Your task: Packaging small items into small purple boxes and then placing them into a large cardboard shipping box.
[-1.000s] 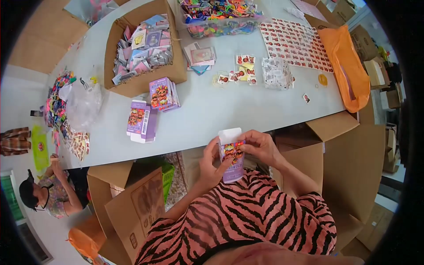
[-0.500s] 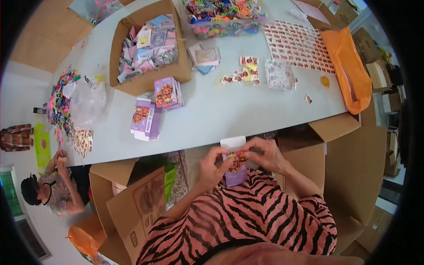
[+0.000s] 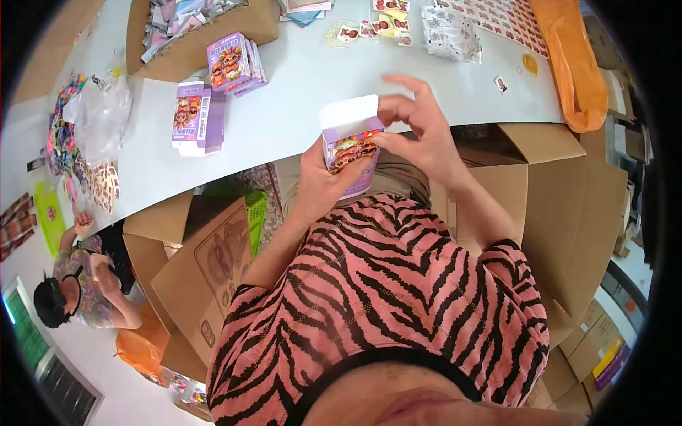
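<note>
A small purple cardboard box (image 3: 349, 186) with cartoon figures on its front stands upright before my chest, near the table edge. Its top is open, and a white flap (image 3: 348, 110) sticks up at the back. My left hand (image 3: 316, 188) wraps the box from the left, thumb across the front. At the upper right corner, my right hand (image 3: 430, 142) grips the rim between thumb and a bent finger, while its other fingers stand away. The inside of the box is mostly hidden.
On the table (image 3: 284, 113) are a flattened-looking purple box (image 3: 190, 121), stacked purple boxes (image 3: 231, 64), a carton of packets (image 3: 234, 32), plastic bags, stickers and an orange bag (image 3: 572, 71). Large open cartons (image 3: 568, 213) flank me. Another person (image 3: 89, 280) is at the far left.
My view has shifted, so the table sits higher. The box top now stands open toward me. My right hand has moved to its right corner and spread some fingers; my left still holds it.
</note>
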The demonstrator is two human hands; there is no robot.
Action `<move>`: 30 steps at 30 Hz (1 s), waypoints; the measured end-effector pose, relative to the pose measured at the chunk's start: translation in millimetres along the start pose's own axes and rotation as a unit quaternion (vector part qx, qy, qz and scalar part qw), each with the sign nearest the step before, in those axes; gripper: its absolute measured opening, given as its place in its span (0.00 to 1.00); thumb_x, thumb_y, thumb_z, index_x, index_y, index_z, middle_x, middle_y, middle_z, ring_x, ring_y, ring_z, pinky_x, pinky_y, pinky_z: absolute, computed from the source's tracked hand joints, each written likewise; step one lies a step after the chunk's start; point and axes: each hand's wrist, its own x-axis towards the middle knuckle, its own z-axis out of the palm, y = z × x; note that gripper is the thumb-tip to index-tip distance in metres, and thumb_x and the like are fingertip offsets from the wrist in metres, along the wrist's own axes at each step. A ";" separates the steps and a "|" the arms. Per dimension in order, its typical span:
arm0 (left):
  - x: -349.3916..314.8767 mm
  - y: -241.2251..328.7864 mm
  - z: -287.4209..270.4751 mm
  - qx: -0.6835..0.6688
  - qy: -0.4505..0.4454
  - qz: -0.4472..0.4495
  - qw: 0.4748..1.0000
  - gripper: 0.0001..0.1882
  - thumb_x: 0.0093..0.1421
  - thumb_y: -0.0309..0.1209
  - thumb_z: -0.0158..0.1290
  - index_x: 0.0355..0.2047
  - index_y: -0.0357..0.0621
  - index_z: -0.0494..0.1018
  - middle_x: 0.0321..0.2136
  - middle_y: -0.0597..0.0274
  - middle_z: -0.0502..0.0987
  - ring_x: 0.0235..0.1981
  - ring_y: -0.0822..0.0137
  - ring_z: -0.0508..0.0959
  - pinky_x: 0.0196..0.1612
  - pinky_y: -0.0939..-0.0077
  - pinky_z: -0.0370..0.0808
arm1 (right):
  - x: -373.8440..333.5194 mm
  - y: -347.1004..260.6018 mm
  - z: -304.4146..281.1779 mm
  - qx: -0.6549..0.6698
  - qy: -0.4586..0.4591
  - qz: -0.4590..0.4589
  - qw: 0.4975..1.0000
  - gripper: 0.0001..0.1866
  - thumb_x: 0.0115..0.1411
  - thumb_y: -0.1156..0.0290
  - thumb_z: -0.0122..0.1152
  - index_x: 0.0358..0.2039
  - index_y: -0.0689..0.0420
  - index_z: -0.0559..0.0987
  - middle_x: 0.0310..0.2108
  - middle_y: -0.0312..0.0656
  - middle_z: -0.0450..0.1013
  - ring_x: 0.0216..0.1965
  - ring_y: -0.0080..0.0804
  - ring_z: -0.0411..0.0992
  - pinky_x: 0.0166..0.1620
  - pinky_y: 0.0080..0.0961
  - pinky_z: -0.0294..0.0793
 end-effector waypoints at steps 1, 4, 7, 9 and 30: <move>0.4 -0.4 -0.1 -0.001 0.001 -0.001 1.000 0.20 0.55 0.23 0.58 0.48 0.33 0.68 0.38 0.59 0.77 0.39 0.74 0.75 0.43 0.78 0.73 | 5.0 -1.9 -4.7 0.038 -0.033 0.019 0.999 0.23 0.51 0.75 0.66 0.49 0.61 0.74 0.49 0.37 0.69 0.44 0.23 0.68 0.51 0.25 0.66; 0.4 -4.4 2.0 -0.005 -0.019 -0.004 1.000 0.20 0.54 0.23 0.58 0.47 0.33 0.68 0.38 0.60 0.77 0.38 0.75 0.76 0.43 0.78 0.74 | 21.3 -16.3 -8.2 0.057 -0.089 0.037 0.994 0.27 0.50 0.74 0.67 0.52 0.61 0.73 0.50 0.38 0.70 0.45 0.24 0.69 0.52 0.26 0.67; 1.5 -4.6 4.0 -0.025 -0.014 -0.024 0.999 0.18 0.54 0.23 0.58 0.46 0.33 0.69 0.37 0.61 0.77 0.37 0.75 0.76 0.41 0.78 0.74 | 24.4 -13.6 -10.5 0.061 -0.143 0.042 0.987 0.25 0.51 0.75 0.65 0.51 0.59 0.74 0.47 0.37 0.73 0.44 0.26 0.70 0.51 0.27 0.68; 3.2 -1.6 1.2 -0.011 -0.005 -0.021 1.000 0.17 0.54 0.23 0.58 0.44 0.33 0.70 0.36 0.61 0.78 0.36 0.75 0.76 0.40 0.79 0.75 | 24.6 -8.3 -8.8 0.038 -0.166 0.029 0.985 0.23 0.51 0.76 0.64 0.50 0.58 0.76 0.46 0.38 0.75 0.44 0.27 0.71 0.51 0.27 0.69; 7.9 -5.8 6.0 -0.004 -0.008 -0.003 1.000 0.19 0.53 0.22 0.59 0.45 0.33 0.70 0.37 0.60 0.78 0.36 0.74 0.76 0.41 0.79 0.75 | 32.4 -30.1 -15.9 0.009 -0.177 0.060 0.982 0.10 0.57 0.73 0.59 0.40 0.59 0.80 0.35 0.36 0.76 0.38 0.22 0.72 0.46 0.21 0.69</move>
